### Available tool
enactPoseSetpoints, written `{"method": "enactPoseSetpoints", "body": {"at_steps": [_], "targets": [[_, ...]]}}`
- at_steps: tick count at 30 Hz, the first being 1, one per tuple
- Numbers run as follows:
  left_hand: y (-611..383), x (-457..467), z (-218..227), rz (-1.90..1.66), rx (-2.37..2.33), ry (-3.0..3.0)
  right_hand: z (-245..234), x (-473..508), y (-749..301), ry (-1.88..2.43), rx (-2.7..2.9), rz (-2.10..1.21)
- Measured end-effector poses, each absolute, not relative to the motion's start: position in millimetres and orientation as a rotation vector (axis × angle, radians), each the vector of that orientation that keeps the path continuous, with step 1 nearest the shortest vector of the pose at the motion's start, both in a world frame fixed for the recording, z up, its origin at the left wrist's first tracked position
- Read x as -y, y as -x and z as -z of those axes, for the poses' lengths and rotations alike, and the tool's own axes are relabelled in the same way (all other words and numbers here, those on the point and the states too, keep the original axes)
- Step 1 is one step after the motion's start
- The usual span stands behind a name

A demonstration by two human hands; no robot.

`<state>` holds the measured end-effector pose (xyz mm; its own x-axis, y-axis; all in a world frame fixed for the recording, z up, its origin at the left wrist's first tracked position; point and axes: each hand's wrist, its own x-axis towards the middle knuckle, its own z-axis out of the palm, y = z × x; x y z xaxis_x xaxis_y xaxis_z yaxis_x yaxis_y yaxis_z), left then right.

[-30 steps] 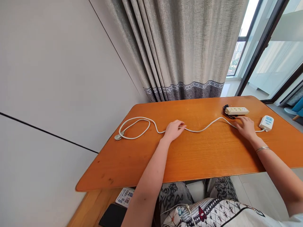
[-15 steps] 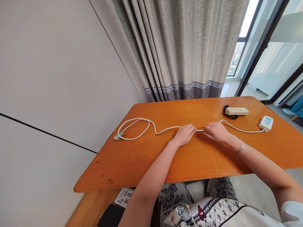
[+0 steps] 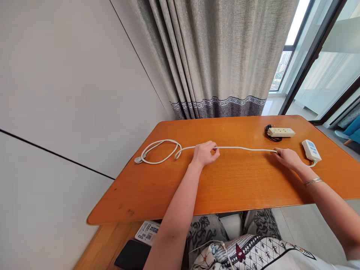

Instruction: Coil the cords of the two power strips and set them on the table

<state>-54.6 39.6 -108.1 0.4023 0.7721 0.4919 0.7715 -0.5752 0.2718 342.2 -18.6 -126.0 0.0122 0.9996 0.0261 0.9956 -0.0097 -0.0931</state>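
Note:
A white power cord (image 3: 242, 148) runs nearly straight between my two hands, just over the table. My left hand (image 3: 205, 153) pinches it near the middle of the table, thumb and fingers closed round it. Farther right, my right hand (image 3: 288, 158) grips the same cord between thumb and fingers. To the left the cord lies in a loose loop, with its plug (image 3: 138, 160) resting by the table's left edge. At the other end sits a white power strip (image 3: 311, 150), turned at an angle beyond my right hand. Part of the cord near it is hidden by that hand.
A second, cream power strip (image 3: 281, 132) with a black cord lies at the back right of the wooden table (image 3: 225, 187). A curtain (image 3: 225, 56) hangs behind, and a pale wall (image 3: 70, 93) stands at left. Below the table are a black flat object (image 3: 132, 255) and a printed box (image 3: 147, 231).
My hands have moved apart along the cord, left hand leftward and right hand rightward, and the cord between them is longer. The white power strip has turned and shifted slightly.

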Motion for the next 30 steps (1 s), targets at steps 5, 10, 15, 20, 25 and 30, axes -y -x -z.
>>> {"method": "enactPoseSetpoints", "body": {"at_steps": [5,10,15,20,25,30], "targets": [[45.1,-43.5,116.5,-0.613,-1.393,-2.566,143.1,5.5,-376.6,2.118,1.917,-0.257],[41.4,-48.9,129.6,-0.529,-1.331,-2.458,136.6,-26.1,-392.6,1.852,1.657,-0.058],[39.9,-46.9,131.2,-0.508,-1.340,-2.458,117.6,-77.6,-389.6,1.946,1.831,0.097],[39.7,-45.7,129.3,-0.488,-1.364,-2.450,115.5,-108.0,-390.0,2.294,2.064,0.032],[36.1,-45.9,129.6,-0.665,-1.358,-2.348,104.4,-112.6,-370.1,2.265,2.123,-0.015],[26.8,-43.8,132.2,-1.004,-1.015,-1.933,69.5,-100.7,-299.4,1.710,2.055,0.046]]}}
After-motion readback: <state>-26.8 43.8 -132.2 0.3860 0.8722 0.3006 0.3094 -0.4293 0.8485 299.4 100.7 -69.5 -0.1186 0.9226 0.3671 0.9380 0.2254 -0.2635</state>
